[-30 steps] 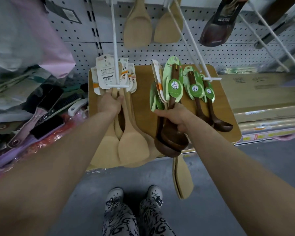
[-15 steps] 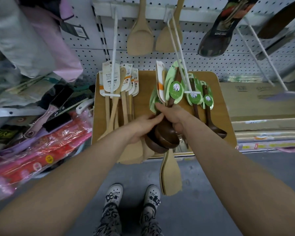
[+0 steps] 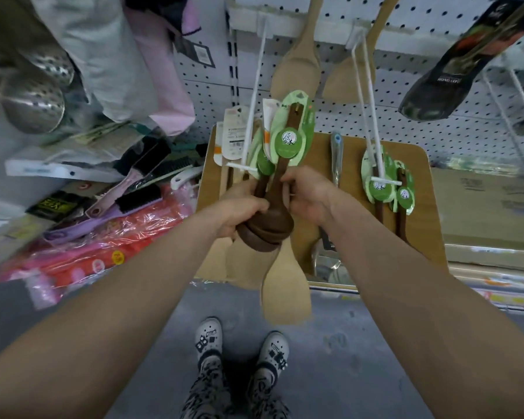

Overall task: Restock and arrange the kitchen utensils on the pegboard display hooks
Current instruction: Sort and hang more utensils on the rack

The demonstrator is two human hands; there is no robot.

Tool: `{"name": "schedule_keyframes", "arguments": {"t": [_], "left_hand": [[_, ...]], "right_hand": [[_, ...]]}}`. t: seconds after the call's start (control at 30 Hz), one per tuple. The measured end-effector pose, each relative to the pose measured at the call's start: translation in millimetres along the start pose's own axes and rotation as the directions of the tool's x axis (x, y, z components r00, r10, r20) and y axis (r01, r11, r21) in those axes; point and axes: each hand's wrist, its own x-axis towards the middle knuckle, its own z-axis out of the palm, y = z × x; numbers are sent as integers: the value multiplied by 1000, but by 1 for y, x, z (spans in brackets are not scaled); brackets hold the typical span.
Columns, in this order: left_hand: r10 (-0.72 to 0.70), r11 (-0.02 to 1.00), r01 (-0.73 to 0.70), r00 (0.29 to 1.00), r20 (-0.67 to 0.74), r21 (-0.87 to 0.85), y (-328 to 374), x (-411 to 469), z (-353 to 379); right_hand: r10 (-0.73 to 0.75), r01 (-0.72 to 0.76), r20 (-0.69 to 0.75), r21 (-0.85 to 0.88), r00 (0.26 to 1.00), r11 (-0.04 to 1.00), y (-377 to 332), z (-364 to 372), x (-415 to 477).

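Dark-brown wooden ladles [image 3: 270, 228], green-tagged, bunched in front of wooden board [image 3: 354, 152]; count unclear, stems hidden by hands. Left hand [image 3: 239, 207] curled round bowls, right hand [image 3: 309, 196] clamped on stems. Pale spatula [image 3: 285, 294] passes board's lower edge, handle hidden.

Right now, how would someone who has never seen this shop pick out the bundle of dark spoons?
Find the white pegboard, then the wooden board below it. In front of that board, the left hand and right hand grip the dark spoons, bowls nested, green tags up. The other brown spoons hang from a hook at the right; only this bundle is held.
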Motion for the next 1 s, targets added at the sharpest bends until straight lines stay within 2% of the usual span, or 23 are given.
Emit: {"name": "schedule_keyframes", "arguments": {"t": [0.17, 0.4, 0.6, 0.7, 0.77, 0.87, 1.0], "left_hand": [[24, 997, -28, 998, -59, -72, -7, 2, -40], [51, 993, -61, 994, -99, -103, -31, 6, -84], [15, 994, -21, 998, -62, -105, -42, 14, -98], [7, 995, -10, 1000, -26, -102, -40, 16, -91], [13, 996, -15, 1000, -19, -92, -36, 17, -82], [22, 995, -20, 1000, 22, -96, -24, 16, -59], [1, 994, 6, 998, 66, -107, -13, 13, -18]], "right_hand": [[-74, 77, 50, -61, 996, 995, 4, 22, 7], [-181, 166, -153, -102, 972, 981, 8, 46, 34], [-282, 182, -218, -388, 934, 904, 14, 47, 57], [-399, 212, -330, -479, 856, 852, 20, 44, 60], [-383, 217, -334, -440, 861, 871, 25, 44, 51], [-298, 204, -208, -379, 932, 903, 34, 40, 36], [-285, 234, -160, -281, 945, 931, 35, 10, 22]]}}
